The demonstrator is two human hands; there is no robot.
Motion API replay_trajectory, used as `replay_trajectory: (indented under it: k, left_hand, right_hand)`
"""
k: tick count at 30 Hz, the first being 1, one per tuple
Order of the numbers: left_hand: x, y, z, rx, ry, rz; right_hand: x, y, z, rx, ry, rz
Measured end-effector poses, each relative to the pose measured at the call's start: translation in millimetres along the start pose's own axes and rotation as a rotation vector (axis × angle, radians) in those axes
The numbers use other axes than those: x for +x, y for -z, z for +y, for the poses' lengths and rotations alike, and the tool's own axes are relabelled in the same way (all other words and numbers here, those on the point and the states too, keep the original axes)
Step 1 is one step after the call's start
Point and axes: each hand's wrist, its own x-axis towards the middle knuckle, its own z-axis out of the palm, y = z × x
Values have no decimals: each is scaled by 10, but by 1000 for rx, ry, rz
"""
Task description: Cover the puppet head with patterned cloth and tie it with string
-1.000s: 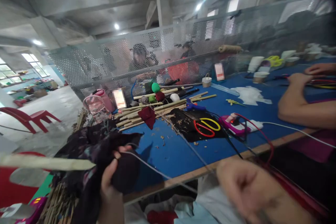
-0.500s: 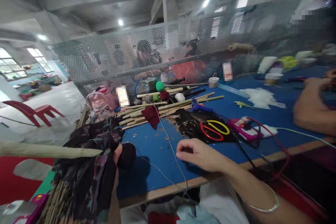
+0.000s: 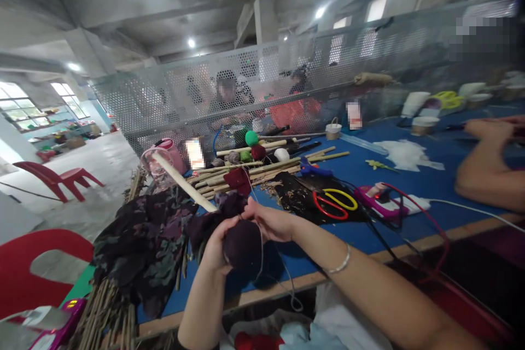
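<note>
A dark cloth-covered ball (image 3: 243, 245) sits at the end of a pale stick (image 3: 182, 181), which points up and to the left. Wrapped round the ball's left side and the cloth is my left hand (image 3: 219, 246). My right hand (image 3: 273, 221) is at the ball's upper right, its fingers pinched at the neck of the cloth by the string. Thin grey string (image 3: 287, 273) hangs from there and loops at the table's front edge. Dark patterned cloth (image 3: 143, 240) lies to the left, and a dark red cloth piece (image 3: 238, 180) lies just behind the hands.
Bare sticks (image 3: 287, 167) and coloured balls lie behind the hands. Red-and-yellow scissors (image 3: 336, 203) rest on black cloth, near a pink power strip (image 3: 381, 202). Another person's arm (image 3: 484, 164) is at the right. A perforated screen (image 3: 164, 98) stands behind the blue table.
My left hand has brought the ball and stick rightward, and the stick now tilts up to the left. My right hand has moved left onto the cloth at the ball.
</note>
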Motion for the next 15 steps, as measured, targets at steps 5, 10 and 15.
replay_trajectory:
  k: [5, 10, 15]
  left_hand:
    - [51, 49, 21, 159, -138, 150]
    - [50, 243, 186, 121, -190, 228]
    - [20, 320, 329, -9, -216, 140]
  right_hand:
    - [-253, -157, 140, -48, -21, -18]
    - [-505, 176, 255, -375, 126, 602]
    - [-726, 417, 169, -1308, 147, 878]
